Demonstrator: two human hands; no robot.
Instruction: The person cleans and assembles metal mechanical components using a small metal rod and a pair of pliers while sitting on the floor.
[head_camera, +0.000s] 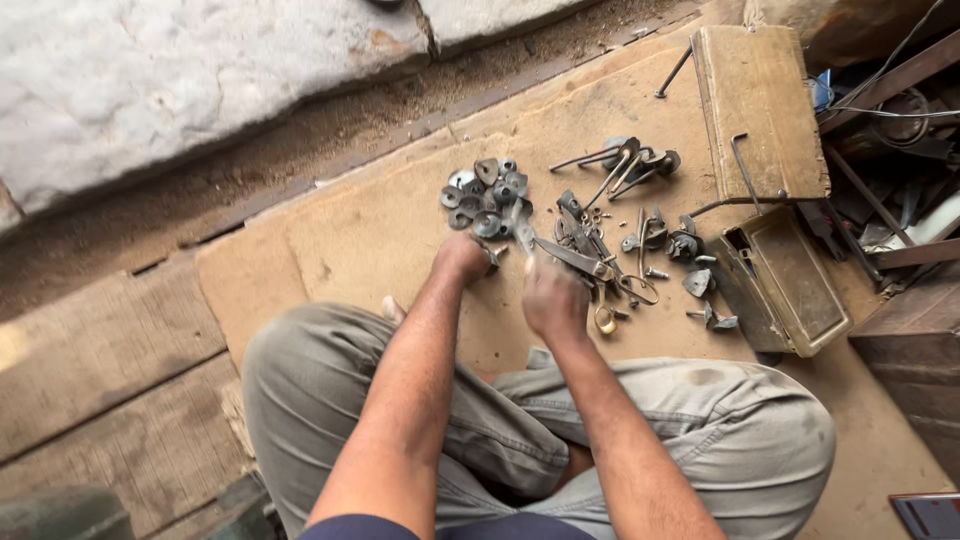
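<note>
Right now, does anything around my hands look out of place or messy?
Nothing looks broken or spilled. Small metal parts and tools lie scattered loose on the brown mat ahead of the left hand and right hand, and the wooden box stands open.

Washers (485, 195) left of scissors (585, 262), open box (785, 280) right.

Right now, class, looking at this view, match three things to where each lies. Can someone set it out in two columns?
Things:
1. pile of round metal discs
2. open metal box
3. long-stemmed metal parts

Places:
A. far right of the mat
B. beyond the left hand
C. top of the spread, beside the box lid

Pairs: 1-B, 2-A, 3-C.
</note>
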